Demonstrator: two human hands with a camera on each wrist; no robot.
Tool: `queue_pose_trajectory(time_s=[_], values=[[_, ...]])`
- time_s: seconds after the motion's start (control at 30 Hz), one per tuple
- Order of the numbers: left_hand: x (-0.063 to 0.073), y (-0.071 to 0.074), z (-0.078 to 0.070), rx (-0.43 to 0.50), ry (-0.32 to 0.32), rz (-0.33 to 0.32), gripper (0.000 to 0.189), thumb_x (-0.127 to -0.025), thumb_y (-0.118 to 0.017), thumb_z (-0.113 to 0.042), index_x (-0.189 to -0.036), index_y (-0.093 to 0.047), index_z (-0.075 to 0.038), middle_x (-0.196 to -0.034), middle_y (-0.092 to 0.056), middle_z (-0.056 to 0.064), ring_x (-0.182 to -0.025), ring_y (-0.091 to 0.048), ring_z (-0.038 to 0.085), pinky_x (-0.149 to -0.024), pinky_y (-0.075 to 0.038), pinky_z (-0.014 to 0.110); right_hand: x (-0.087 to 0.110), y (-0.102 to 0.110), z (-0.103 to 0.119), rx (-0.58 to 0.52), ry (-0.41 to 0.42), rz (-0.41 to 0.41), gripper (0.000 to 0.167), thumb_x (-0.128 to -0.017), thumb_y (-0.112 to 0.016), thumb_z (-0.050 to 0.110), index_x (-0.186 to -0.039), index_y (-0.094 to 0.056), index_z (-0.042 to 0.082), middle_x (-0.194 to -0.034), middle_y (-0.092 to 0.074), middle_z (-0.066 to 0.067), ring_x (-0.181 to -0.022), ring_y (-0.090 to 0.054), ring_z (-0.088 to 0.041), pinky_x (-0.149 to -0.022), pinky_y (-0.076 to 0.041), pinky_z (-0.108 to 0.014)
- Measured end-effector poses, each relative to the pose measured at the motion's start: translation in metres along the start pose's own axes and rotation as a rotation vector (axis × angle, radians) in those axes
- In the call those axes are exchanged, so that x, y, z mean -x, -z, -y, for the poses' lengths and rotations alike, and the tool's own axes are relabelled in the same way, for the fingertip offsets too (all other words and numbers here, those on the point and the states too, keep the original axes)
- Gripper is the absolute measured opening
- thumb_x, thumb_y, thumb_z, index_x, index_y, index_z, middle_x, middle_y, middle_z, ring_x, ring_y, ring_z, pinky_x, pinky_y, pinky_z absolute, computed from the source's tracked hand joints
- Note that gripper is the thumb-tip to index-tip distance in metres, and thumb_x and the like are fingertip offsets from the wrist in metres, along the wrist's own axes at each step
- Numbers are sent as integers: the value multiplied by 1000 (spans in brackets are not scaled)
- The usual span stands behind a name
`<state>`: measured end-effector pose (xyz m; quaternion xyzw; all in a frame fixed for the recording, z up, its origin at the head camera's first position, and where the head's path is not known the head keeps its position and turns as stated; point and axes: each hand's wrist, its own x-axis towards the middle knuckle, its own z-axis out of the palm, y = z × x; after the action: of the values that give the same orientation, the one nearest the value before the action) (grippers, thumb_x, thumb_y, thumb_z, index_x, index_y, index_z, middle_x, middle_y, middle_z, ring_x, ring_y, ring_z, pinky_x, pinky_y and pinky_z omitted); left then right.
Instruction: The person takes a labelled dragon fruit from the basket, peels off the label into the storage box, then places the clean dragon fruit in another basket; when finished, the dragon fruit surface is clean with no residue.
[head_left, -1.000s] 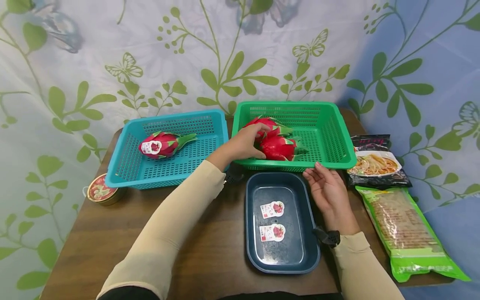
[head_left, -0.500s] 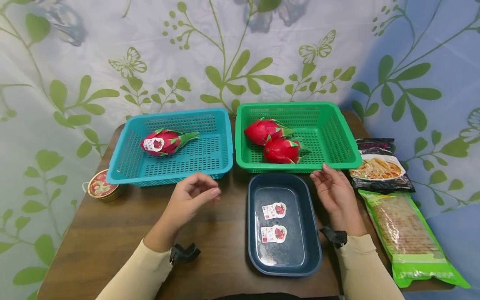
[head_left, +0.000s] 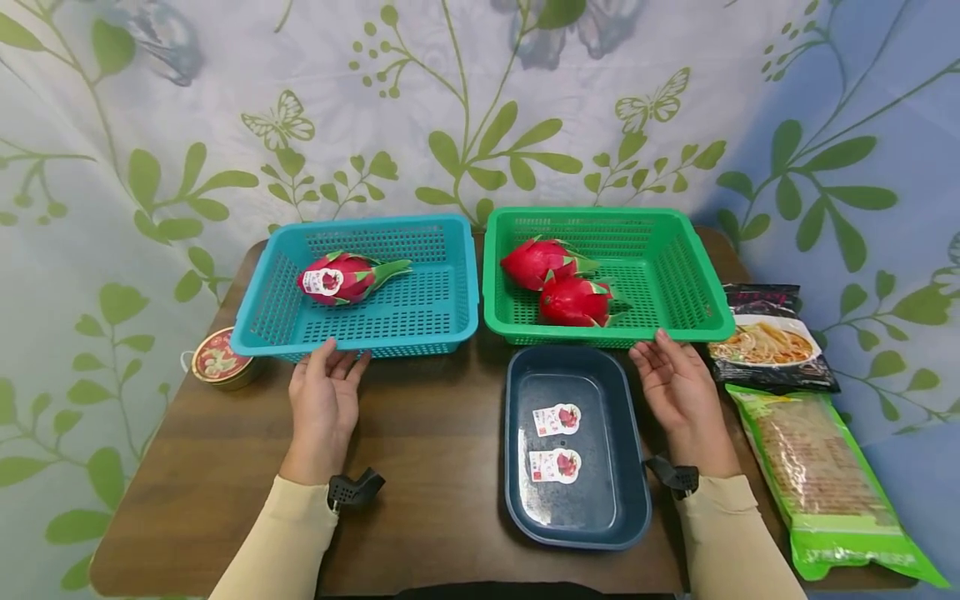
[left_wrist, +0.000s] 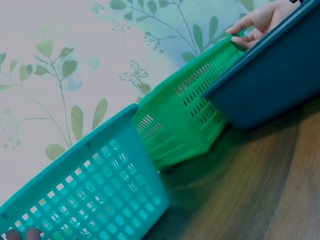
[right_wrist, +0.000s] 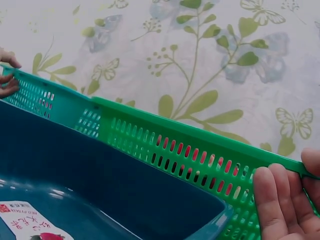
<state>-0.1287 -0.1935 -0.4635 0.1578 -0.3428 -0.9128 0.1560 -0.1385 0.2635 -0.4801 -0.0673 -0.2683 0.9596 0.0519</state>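
My L hand (head_left: pixel 324 407) pinches blue basket (head_left: pixel 405 341) at nr rim, R hand (head_left: pixel 684 398) likewise green basket (head_left: pixel 570 332); both fwd, long axes L-R.

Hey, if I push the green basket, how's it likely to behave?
The green basket is probably light for its size, its walls being thin and perforated. Wide and low, it should slide rather than tip. The two dragon fruits inside look rounded and loose, so they may roll.
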Motion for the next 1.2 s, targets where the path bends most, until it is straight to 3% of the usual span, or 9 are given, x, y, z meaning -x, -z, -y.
queue_pose_trajectory(time_s=[0.2,0.33,0.63,0.8,0.9,0.97,1.03,1.13,1.2], values=[[-2,-1,3,73,-92,-24,40,-102,-71,-6,-126,-40,2,-119,-58,21,-88,-64,28,-89,-59,44,-2,-2,-1,53,27,6,7,-105,-61,0,-108,-55,-4,-93,-70,-19,-87,-73,-27,-85,-61,-36],[-4,0,9,112,-139,-19,39,-101,-72,-5,-120,-39,3,-110,-54,21,-86,-60,29,-82,-61,40,-1,-4,-1,94,52,0,8,-104,-63,0,-106,-56,-4,-93,-71,-19,-86,-74,-27,-83,-61,-37],[-5,4,17,125,-188,4,35,-102,-69,-4,-117,-38,3,-103,-53,21,-84,-58,28,-83,-61,39,8,-9,2,352,141,-102,14,-99,-73,6,-103,-65,-5,-91,-75,-17,-80,-75,-25,-79,-62,-37],[-5,6,17,139,-196,9,34,-103,-68,-3,-117,-39,4,-101,-55,21,-83,-60,28,-83,-61,40,14,-12,8,436,139,-150,19,-98,-76,9,-106,-69,-7,-90,-74,-17,-79,-75,-25,-79,-62,-37],[-4,6,17,146,-181,12,32,-102,-69,-4,-113,-39,2,-101,-55,21,-83,-60,28,-84,-61,40,25,-17,16,637,101,-203,30,-97,-79,15,-113,-67,-8,-91,-76,-15,-78,-76,-22,-75,-63,-35],[-3,6,17,145,-166,15,32,-102,-69,-4,-111,-39,1,-101,-54,20,-83,-60,28,-84,-61,40,37,-26,21,913,103,-203,37,-99,-78,24,-115,-68,-7,-91,-76,-13,-76,-76,-18,-71,-62,-31],[-4,6,17,151,-155,23,31,-102,-68,-4,-110,-38,0,-101,-54,20,-82,-60,28,-84,-61,40,48,-41,24,1254,171,-148,39,-99,-77,31,-113,-70,-5,-91,-76,-11,-73,-75,-15,-66,-61,-25],[-5,6,16,148,-159,29,29,-103,-66,-3,-110,-38,0,-101,-54,20,-82,-60,28,-84,-61,41,52,-75,21,1679,427,69,31,-98,-79,31,-104,-75,1,-86,-75,-8,-68,-71,-13,-63,-57,-24],[-7,5,15,150,-167,34,26,-104,-64,-2,-110,-39,1,-102,-54,20,-82,-60,28,-84,-61,41,43,-105,12,1814,594,304,24,-95,-82,25,-102,-74,3,-86,-74,-7,-70,-69,-17,-64,-56,-30]])
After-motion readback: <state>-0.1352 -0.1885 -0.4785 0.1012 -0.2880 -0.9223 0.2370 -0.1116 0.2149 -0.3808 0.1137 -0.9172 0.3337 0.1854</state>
